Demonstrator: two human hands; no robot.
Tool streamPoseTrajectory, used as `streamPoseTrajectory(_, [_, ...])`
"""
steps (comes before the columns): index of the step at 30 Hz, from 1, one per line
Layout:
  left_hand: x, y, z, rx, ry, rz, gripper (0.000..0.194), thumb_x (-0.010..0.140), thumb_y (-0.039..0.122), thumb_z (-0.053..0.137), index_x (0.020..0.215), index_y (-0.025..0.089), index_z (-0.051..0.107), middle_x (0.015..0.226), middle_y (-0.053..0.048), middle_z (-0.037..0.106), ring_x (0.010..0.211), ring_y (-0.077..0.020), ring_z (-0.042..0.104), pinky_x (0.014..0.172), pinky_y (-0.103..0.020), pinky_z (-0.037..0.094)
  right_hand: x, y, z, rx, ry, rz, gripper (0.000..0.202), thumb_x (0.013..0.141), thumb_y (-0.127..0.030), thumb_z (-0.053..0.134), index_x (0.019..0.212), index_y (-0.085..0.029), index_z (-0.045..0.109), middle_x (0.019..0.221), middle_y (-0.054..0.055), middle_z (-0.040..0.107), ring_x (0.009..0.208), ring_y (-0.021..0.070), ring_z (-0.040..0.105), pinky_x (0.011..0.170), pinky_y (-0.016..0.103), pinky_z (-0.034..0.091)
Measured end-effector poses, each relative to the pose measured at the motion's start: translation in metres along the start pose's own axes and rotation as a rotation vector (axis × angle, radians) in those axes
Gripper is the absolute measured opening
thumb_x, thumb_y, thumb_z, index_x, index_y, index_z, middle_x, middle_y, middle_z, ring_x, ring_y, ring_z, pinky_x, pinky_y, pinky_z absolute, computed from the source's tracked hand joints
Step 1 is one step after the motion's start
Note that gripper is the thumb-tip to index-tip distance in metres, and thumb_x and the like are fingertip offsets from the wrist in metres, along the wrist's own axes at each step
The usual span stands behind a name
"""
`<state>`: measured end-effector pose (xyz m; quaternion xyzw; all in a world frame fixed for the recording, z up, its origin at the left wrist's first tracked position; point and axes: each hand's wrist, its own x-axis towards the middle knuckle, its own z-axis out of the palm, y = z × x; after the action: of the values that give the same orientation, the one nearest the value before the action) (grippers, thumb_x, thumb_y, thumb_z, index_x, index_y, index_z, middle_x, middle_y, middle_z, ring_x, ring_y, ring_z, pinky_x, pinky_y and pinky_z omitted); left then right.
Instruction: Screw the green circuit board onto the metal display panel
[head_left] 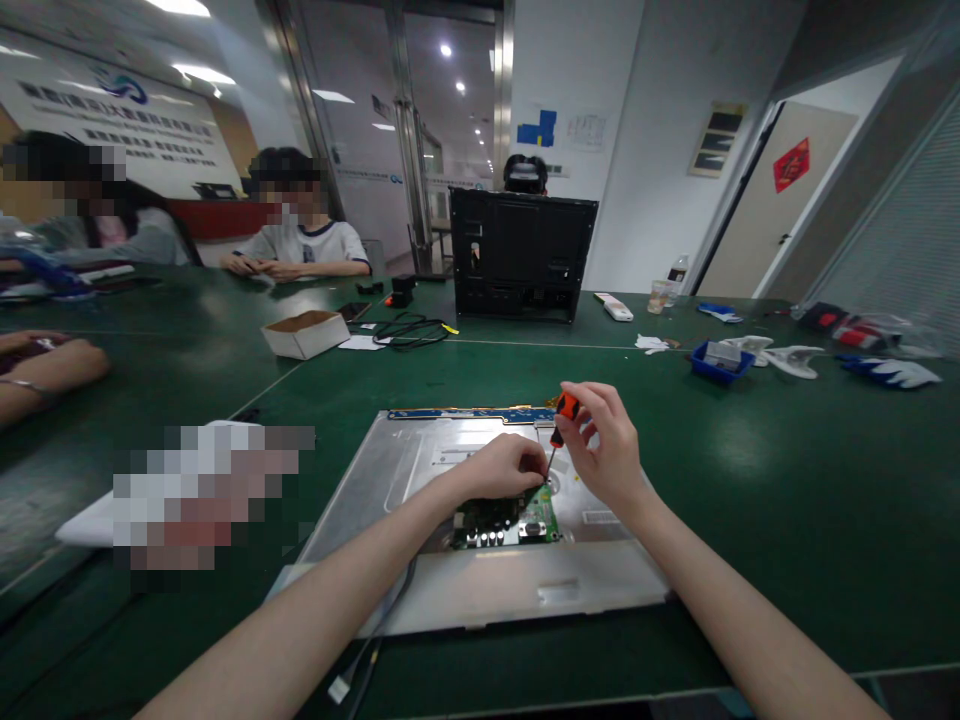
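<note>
My right hand (606, 440) grips the orange and black handle of a screwdriver (568, 406), its shaft slanting down to the upper corner of a green circuit board (534, 525). My left hand (514, 465) is bent over the board, fingers curled together close to the screwdriver's tip; whatever they pinch is hidden. Beneath both hands lies a flat silver display panel (420, 450), with a narrow blue board (465, 415) along its far edge. A dark cable (397, 600) passes under my left forearm and ends in a white connector (339, 688).
A black monitor housing (523, 255) stands at the back. Left of it are a white open box (306, 335) and coiled black cable (412, 330). To the right sit a blue tray (718, 365) and gloves (889, 370). Other people sit along the left side.
</note>
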<state>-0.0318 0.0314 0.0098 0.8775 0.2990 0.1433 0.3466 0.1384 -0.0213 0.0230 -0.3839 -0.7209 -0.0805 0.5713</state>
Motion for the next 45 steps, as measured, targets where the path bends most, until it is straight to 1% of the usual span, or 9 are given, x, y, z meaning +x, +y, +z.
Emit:
streamPoseTrajectory(5, [0.0004,-0.0012,0.0004,-0.003,-0.003,-0.004,0.009,0.072,0.012,0.061,0.073,0.015,0.069,0.068,0.001,0.067,0.066,-0.0148,0.058,0.064,-0.022,0.043,-0.0010,-0.0008,-0.0007,0.017,-0.012,0.022,0.030,0.097,-0.021,0.051,0.126,-0.026,0.054,0.107,0.006,0.064,0.062,0.0105,0.061,0.047,0.021,0.050])
streamPoseTrajectory(9, [0.0000,-0.0009,-0.0002,-0.001,-0.003,-0.009,0.009,0.073,0.012,0.062,0.074,0.015,0.070,0.069,0.001,0.067,0.066,-0.0148,0.059,0.065,-0.023,0.043,-0.0033,0.0016,0.0012,0.030,0.012,0.040,0.024,0.096,-0.027,0.057,0.119,-0.025,0.051,0.095,0.003,0.065,0.058,0.0109,0.061,0.045,0.020,0.048])
streamPoseTrajectory(12, [-0.0003,-0.0003,-0.0007,0.002,-0.002,-0.011,0.008,0.073,0.012,0.062,0.073,0.015,0.070,0.069,0.000,0.067,0.067,-0.0152,0.059,0.066,-0.023,0.042,-0.0047,0.0030,0.0029,0.028,0.052,0.054,0.024,0.093,-0.030,0.064,0.111,-0.025,0.049,0.086,0.000,0.065,0.051,0.0093,0.057,0.043,0.019,0.045])
streamPoseTrajectory(16, [-0.0004,-0.0004,-0.0008,0.001,0.000,-0.013,0.009,0.073,0.012,0.062,0.074,0.015,0.071,0.068,0.001,0.067,0.066,-0.0150,0.059,0.065,-0.023,0.042,-0.0053,0.0019,0.0045,0.040,0.068,0.062,0.025,0.094,-0.029,0.062,0.110,-0.025,0.044,0.082,-0.001,0.065,0.050,0.0099,0.057,0.042,0.019,0.044])
streamPoseTrajectory(21, [-0.0005,-0.0001,-0.0010,-0.004,0.000,-0.018,0.009,0.073,0.013,0.063,0.076,0.015,0.071,0.072,0.000,0.069,0.068,-0.0158,0.060,0.066,-0.023,0.043,-0.0058,0.0000,0.0043,0.046,0.038,0.082,0.025,0.096,-0.030,0.059,0.114,-0.025,0.043,0.085,0.001,0.066,0.054,0.0107,0.058,0.043,0.019,0.044])
streamPoseTrajectory(25, [-0.0006,0.0010,-0.0014,-0.010,-0.006,-0.019,0.008,0.073,0.012,0.063,0.075,0.014,0.070,0.071,-0.001,0.068,0.068,-0.0159,0.059,0.066,-0.024,0.042,-0.0051,0.0012,0.0020,0.031,0.014,0.048,0.023,0.097,-0.028,0.057,0.117,-0.024,0.047,0.092,0.003,0.064,0.058,0.0107,0.059,0.046,0.020,0.047])
streamPoseTrajectory(30, [-0.0005,0.0005,-0.0003,-0.025,-0.008,-0.016,0.008,0.073,0.011,0.062,0.073,0.015,0.069,0.069,0.000,0.067,0.066,-0.0154,0.059,0.066,-0.023,0.043,-0.0016,0.0007,-0.0010,0.035,-0.021,-0.005,0.027,0.099,-0.023,0.053,0.126,-0.026,0.052,0.102,0.005,0.061,0.067,0.0116,0.060,0.049,0.021,0.050])
streamPoseTrajectory(37, [0.0000,-0.0012,0.0010,-0.037,-0.003,-0.017,0.007,0.072,0.012,0.061,0.072,0.016,0.068,0.068,0.001,0.066,0.065,-0.0149,0.058,0.065,-0.023,0.043,-0.0005,-0.0014,-0.0013,0.023,-0.047,-0.006,0.035,0.100,-0.020,0.048,0.135,-0.027,0.050,0.108,0.006,0.068,0.065,0.0112,0.062,0.050,0.021,0.051])
streamPoseTrajectory(45, [0.0002,0.0006,-0.0007,-0.038,-0.010,-0.022,0.007,0.072,0.012,0.062,0.072,0.015,0.068,0.069,0.000,0.067,0.068,-0.0157,0.060,0.068,-0.024,0.044,-0.0077,0.0068,0.0042,0.020,-0.007,0.055,0.030,0.096,-0.034,0.061,0.121,-0.024,0.047,0.093,0.003,0.067,0.060,0.0118,0.063,0.046,0.020,0.048])
